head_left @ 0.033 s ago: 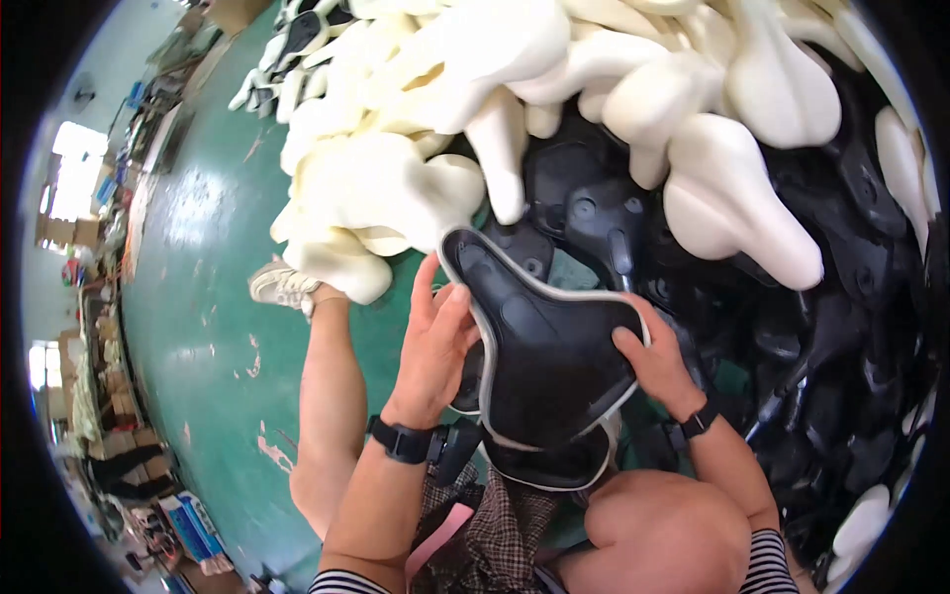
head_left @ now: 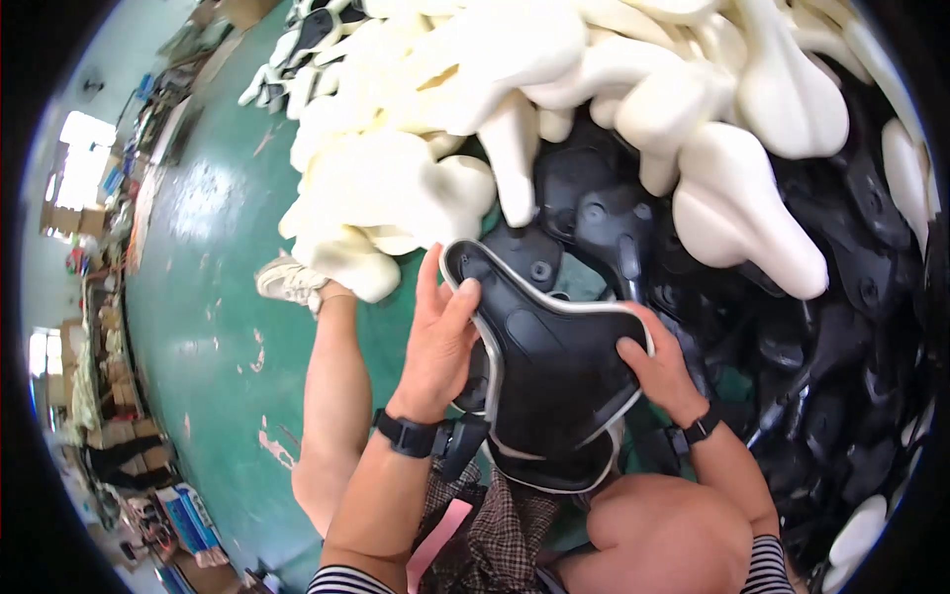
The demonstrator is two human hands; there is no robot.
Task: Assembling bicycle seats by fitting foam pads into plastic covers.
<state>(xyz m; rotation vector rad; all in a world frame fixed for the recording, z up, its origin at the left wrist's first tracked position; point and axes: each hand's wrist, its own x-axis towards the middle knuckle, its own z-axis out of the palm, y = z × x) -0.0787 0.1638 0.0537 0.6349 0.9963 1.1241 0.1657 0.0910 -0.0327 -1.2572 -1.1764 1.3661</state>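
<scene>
Between my hands is a bicycle saddle [head_left: 554,371], its black underside up and a pale rim running around the edge. My left hand [head_left: 442,337] grips the narrow nose end, thumb on the rim. The right hand [head_left: 661,361] holds the wide rear corner, its thumb on the black face and the fingers hidden behind. Beneath it, close to my lap, another black saddle piece [head_left: 554,469] with a pale rim shows in part. A further black piece with a pale edge is partly hidden behind my left hand.
White foam saddle pads [head_left: 396,183] are heaped at the top, one pad [head_left: 737,203] lying over the right side. Black plastic saddle bases [head_left: 811,342] pile up on the right. Green floor [head_left: 218,327] stretches left toward cardboard boxes and shelves along the wall.
The view has shifted slightly, so the scene sits a little lower and to the right. Both hands keep the same hold on the saddle.
</scene>
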